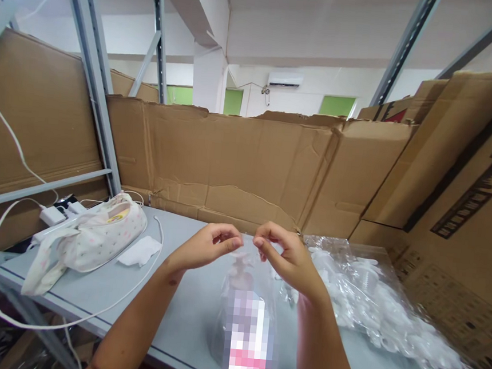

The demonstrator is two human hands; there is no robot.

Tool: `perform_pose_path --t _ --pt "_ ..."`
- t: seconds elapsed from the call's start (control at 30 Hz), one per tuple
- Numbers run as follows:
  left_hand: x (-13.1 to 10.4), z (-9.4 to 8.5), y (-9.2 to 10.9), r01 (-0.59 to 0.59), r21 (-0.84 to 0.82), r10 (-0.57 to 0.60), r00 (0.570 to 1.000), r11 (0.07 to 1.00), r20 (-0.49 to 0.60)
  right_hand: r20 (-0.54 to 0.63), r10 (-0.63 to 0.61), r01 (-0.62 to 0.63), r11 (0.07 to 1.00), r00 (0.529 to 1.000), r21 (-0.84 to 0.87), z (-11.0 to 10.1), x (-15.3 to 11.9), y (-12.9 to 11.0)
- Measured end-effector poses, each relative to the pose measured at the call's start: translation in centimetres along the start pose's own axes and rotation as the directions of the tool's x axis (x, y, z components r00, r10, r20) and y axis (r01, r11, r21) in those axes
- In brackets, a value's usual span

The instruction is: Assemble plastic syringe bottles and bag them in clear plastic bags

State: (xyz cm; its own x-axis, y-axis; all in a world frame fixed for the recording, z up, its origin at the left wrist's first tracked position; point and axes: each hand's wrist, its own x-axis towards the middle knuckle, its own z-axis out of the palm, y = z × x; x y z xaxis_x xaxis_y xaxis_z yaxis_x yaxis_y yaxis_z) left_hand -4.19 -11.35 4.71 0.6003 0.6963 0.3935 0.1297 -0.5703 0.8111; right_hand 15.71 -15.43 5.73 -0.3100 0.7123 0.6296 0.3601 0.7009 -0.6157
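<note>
A clear plastic bag (222, 320) stands upright on the grey table, around a bottle with a pump top (242, 270); its lower part is pixelated, with white and pink areas. My left hand (210, 244) pinches the bag's top edge on the left, thumb and fingers together. On the other side of the opening, my right hand (280, 253) holds the same edge between thumb and curled fingers. The pump top sits just below and between both hands.
Clear bags of white plastic pump parts (374, 299) lie on the right. At the left are a patterned cloth pouch (103, 235), a white tissue (140, 251), a looping white cable (88, 315) and a power strip (53, 216). Cardboard (239, 161) walls the back.
</note>
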Motion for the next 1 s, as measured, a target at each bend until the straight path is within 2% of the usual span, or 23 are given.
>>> perform_pose_path --t 0.1,0.17,0.23,0.3,0.37,0.43,0.53,0.6,0.67,0.7,0.8,0.87,1.0 --pt "-0.1 -0.5 0.1 0.012 0.174 -0.019 0.999 0.985 0.037 -0.012 -0.034 0.033 0.998 0.999 -0.060 0.2 -0.1 -0.2" --pt "-0.2 -0.9 0.3 0.001 0.222 -0.016 0.998 0.975 0.068 -0.013 -0.052 0.050 0.995 0.999 -0.088 0.3 -0.1 -0.2" --pt "-0.3 -1.1 0.7 -0.052 0.210 0.021 0.989 0.976 0.144 -0.026 -0.072 0.068 0.989 0.997 -0.132 0.4 -0.1 -0.1" --pt "-0.4 -1.2 1.1 -0.103 0.161 0.058 0.963 0.982 0.263 -0.045 -0.099 0.089 0.980 0.994 -0.176 0.5 -0.1 0.2" --pt "-0.7 -1.0 1.2 -0.112 0.118 0.068 0.943 0.987 0.325 -0.051 -0.121 0.110 0.978 0.991 -0.178 0.6 0.0 0.5" --pt "-0.9 -0.8 1.1 -0.099 0.086 0.072 0.958 0.991 0.277 -0.065 -0.134 0.125 0.983 0.989 -0.131 0.6 0.0 0.7" --pt "-1.0 -0.3 0.3 -0.103 -0.054 0.108 0.989 0.993 0.102 -0.161 -0.163 0.161 0.987 0.973 -0.022 0.5 0.1 1.2" --pt "-1.0 -0.1 -0.5 -0.077 -0.183 0.076 0.997 0.980 -0.014 -0.270 -0.173 0.188 0.982 0.947 0.033 0.3 0.2 1.5" --pt "-0.9 0.1 -1.6 0.006 -0.265 -0.027 0.997 0.964 -0.077 -0.405 -0.167 0.212 0.975 0.899 0.067 0.2 0.4 2.0" --pt "-0.9 0.2 -2.2 0.061 -0.287 -0.085 0.994 0.956 -0.072 -0.475 -0.159 0.223 0.971 0.866 0.083 0.2 0.5 2.2" --pt "-0.7 1.1 -3.9 0.194 -0.304 -0.186 0.981 0.933 0.056 -0.638 -0.124 0.262 0.957 0.760 0.127 0.2 0.7 2.8" --pt "-0.6 2.0 -4.7 0.216 -0.314 -0.196 0.976 0.925 0.094 -0.695 -0.103 0.283 0.947 0.712 0.150 0.3 0.9 3.1" --pt "0.0 3.9 -4.7 0.150 -0.326 -0.173 0.984 0.933 -0.042 -0.735 -0.077 0.259 0.956 0.673 0.137 0.7 1.1 3.5"
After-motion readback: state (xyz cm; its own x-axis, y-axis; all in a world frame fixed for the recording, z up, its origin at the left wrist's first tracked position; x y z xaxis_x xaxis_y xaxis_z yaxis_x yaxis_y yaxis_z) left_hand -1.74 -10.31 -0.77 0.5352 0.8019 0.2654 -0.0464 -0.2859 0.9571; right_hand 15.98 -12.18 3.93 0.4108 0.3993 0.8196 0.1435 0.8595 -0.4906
